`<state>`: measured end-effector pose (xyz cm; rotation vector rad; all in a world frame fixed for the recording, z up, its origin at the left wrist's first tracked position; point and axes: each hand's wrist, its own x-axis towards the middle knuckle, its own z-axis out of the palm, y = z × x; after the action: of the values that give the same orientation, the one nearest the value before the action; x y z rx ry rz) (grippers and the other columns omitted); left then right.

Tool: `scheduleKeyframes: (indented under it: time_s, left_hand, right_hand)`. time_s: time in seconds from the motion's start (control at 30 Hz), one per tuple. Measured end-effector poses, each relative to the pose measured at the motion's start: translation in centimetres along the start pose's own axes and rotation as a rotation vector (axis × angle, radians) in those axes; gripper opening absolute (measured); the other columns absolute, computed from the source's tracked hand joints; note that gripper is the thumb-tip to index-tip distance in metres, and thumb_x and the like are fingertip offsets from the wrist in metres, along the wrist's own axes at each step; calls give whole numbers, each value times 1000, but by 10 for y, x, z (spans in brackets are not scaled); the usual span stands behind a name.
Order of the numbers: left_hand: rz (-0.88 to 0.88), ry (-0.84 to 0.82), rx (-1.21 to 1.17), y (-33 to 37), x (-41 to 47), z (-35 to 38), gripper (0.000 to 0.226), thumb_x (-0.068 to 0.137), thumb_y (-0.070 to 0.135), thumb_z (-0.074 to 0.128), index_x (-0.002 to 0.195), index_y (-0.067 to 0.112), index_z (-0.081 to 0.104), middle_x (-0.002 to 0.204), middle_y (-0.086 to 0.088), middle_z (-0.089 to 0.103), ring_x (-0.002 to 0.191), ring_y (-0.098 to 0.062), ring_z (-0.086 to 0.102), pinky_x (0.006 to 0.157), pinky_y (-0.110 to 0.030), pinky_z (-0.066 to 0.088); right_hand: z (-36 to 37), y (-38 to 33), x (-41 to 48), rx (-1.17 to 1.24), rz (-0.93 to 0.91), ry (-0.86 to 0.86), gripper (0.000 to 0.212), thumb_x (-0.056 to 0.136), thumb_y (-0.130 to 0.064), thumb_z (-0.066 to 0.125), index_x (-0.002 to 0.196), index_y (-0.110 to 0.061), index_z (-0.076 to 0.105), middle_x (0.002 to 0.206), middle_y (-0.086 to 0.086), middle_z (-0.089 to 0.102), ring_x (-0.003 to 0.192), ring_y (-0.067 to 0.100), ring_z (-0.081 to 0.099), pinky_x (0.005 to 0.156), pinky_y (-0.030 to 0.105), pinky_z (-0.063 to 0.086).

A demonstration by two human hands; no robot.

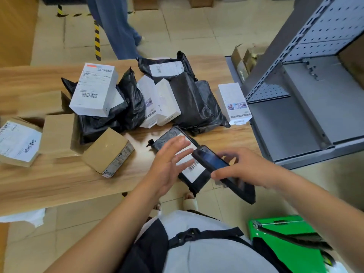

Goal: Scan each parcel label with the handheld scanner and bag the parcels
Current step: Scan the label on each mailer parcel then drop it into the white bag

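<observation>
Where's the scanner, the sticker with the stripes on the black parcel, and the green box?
scanner (211,161), head view, on its dark screen.
sticker (194,166), head view, on its barcode stripes.
green box (291,259), head view, on its green side.

Half the parcel label (194,167) behind scanner (215,164), print blurred, brown box (17,143) cropped at left edge

Four white boxes (92,89), four brown boxes (107,149), several black bags (131,99), one scanner (211,161).

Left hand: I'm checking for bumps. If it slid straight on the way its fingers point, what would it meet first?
Probably the small black parcel, whose label lies under the left hand; the height is unclear. The scanner, held by the right hand, sits just beside that line.
</observation>
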<state>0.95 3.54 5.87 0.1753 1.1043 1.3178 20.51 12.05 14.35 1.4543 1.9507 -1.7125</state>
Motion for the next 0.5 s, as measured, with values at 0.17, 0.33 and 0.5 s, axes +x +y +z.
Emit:
scheduleKeyframes:
  time_s: [0.17, 0.33, 0.5]
  left_hand:
    - [97, 535, 390, -26, 25, -53, 54, 78, 35, 83, 120, 27, 50, 123, 3, 55, 110, -18, 57, 76, -26, 44]
    - [35, 434, 435, -60, 56, -71, 85, 73, 26, 87, 140, 25, 35, 139, -2, 46, 122, -19, 52, 103, -39, 45]
    - [67, 353, 422, -72, 74, -73, 93, 75, 8, 82, 147, 26, 26, 142, -3, 51, 128, -23, 53, 108, -51, 45]
  right_hand:
    - [-11, -5, -5, -758, 112, 202, 72, 43, -81, 67, 97, -34, 66, 85, -9, 66, 69, 11, 64, 59, 32, 51]
    - [-7, -16, -7, -1172, 161, 164, 65, 52, -80, 65, 91, -29, 60, 87, -10, 54, 81, 21, 54, 55, 31, 32]
    - [0, -30, -8, -1237, 263, 122, 57, 56, -74, 70, 77, -26, 48, 86, -9, 57, 81, 22, 57, 51, 28, 29]
